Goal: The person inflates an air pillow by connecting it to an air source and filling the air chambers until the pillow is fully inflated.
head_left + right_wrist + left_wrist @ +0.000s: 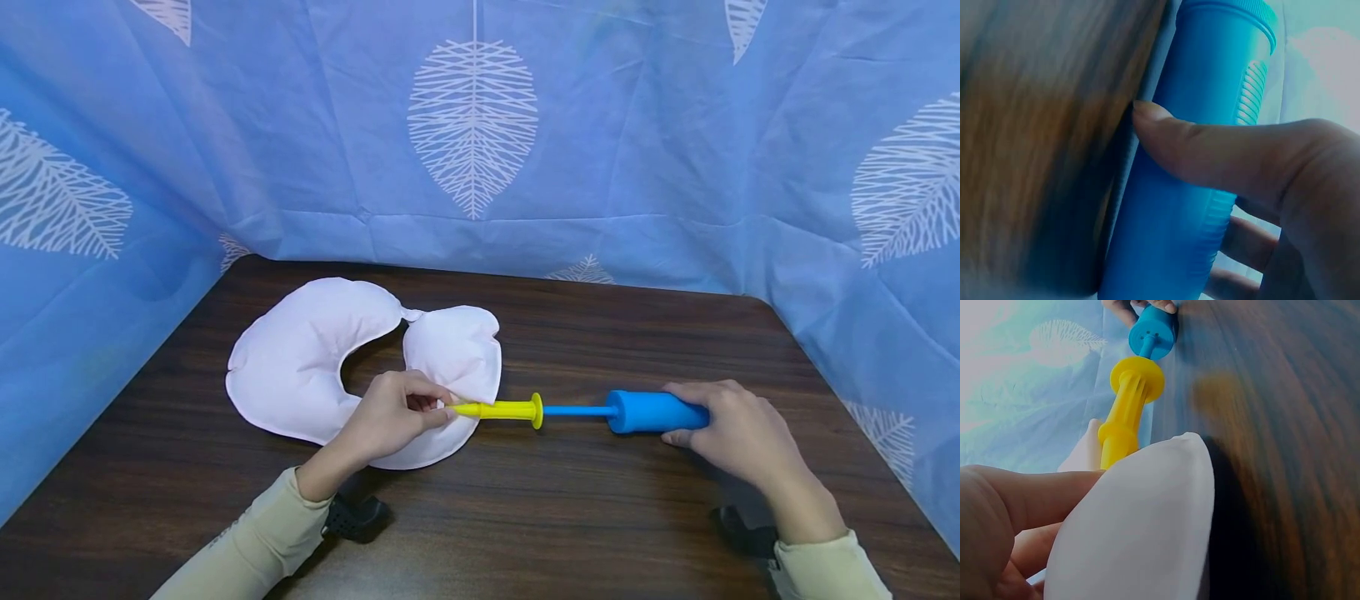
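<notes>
A pale, puffed-up U-shaped neck pillow [288, 358] lies on the left of the table. My left hand [390, 417] pinches at its near arm, where the yellow nozzle end [502, 410] of a hand pump meets a small white valve [441, 404]. The fingertips partly hide this joint. In the left wrist view, the pillow's edge [1141, 519] covers much of the fingers. My right hand [738, 429] grips the pump's blue barrel [645, 412], thumb across it in the right wrist view. A length of blue rod [577, 411] shows between barrel and yellow flange.
The dark wood-grain table [570, 517] has rounded far corners. Blue cloth with white leaf prints [637, 125] hangs behind it and along both sides. Black wrist devices [356, 518] sit below both hands, close to the tabletop.
</notes>
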Action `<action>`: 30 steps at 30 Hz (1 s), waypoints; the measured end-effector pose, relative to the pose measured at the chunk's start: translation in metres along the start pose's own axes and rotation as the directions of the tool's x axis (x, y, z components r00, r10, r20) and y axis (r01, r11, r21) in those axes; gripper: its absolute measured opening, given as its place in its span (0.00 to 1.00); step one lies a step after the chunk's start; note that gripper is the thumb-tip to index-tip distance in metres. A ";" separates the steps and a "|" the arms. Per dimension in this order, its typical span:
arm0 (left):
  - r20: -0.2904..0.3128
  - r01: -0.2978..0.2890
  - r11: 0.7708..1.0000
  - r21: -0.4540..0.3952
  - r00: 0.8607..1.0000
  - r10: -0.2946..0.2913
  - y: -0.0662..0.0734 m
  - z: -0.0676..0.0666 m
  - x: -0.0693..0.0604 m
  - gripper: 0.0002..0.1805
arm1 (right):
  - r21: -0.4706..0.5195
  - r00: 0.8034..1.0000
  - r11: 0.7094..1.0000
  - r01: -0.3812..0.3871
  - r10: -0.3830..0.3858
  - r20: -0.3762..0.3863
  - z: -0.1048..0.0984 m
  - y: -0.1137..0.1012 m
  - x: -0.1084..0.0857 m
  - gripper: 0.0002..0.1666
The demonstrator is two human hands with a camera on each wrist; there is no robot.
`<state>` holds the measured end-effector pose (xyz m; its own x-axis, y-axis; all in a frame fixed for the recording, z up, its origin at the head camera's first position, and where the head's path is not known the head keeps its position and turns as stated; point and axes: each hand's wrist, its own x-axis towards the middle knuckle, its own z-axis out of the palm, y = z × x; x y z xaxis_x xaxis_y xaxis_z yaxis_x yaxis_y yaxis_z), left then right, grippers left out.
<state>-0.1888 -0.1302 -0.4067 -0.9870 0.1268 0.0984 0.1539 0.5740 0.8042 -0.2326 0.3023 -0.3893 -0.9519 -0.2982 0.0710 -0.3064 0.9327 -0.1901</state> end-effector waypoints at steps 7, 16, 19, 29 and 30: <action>0.019 -0.018 1.000 -0.013 1.000 0.018 0.001 0.000 0.000 0.04 | -0.020 0.994 0.996 0.092 -0.093 -0.062 0.005 -0.029 0.000 0.41; 0.030 -0.022 1.000 -0.011 0.999 0.023 0.000 0.001 -0.001 0.04 | -0.062 0.970 0.979 0.195 -0.202 -0.136 0.017 -0.065 0.002 0.39; 0.031 -0.028 1.000 -0.004 0.999 0.029 0.000 0.000 -0.001 0.03 | -0.061 0.964 0.976 0.211 -0.218 -0.150 0.018 -0.070 0.002 0.39; 0.033 -0.039 0.999 0.005 0.999 0.039 0.000 0.001 -0.001 0.03 | -0.068 0.973 0.980 0.185 -0.193 -0.127 0.017 -0.069 0.002 0.40; 0.032 -0.041 0.999 0.004 0.999 0.041 -0.001 0.001 -0.001 0.03 | -0.067 0.974 0.981 0.180 -0.187 -0.125 0.016 -0.068 0.001 0.40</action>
<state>-0.1880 -0.1299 -0.4078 -0.9779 0.1762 0.1122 0.1944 0.5713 0.7974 -0.2133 0.2351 -0.3920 -0.8689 -0.4400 0.2267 -0.4715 0.8752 -0.1083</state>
